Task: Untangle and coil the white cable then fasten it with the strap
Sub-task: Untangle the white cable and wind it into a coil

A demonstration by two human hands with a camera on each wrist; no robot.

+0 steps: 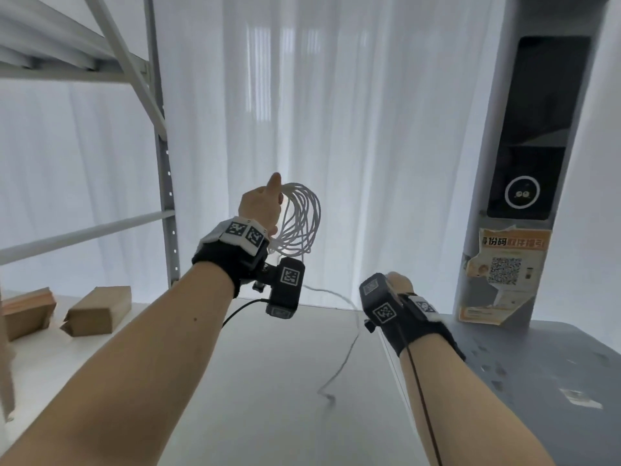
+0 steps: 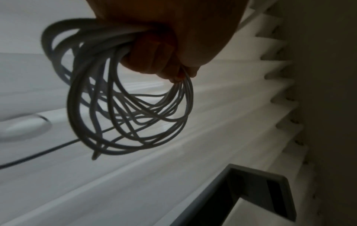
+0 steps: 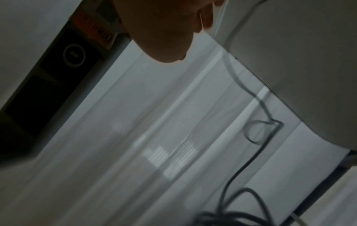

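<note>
open tabletop (image 1: 268, 381) between shelf frame (image 1: 164, 183), pillar (image 1: 524, 163)

White cable (image 1: 299, 220): loose multi-loop coil held aloft, tail trailing down to table.

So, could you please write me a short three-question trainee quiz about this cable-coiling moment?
1. True or false: the left hand grips the coiled white cable.
2. Where does the cable's loose tail lie? A) on the table B) on the shelf
3. Fill in: the coil is held ____ the table.

Key: 1 true; 2 A; 3 above.
</note>
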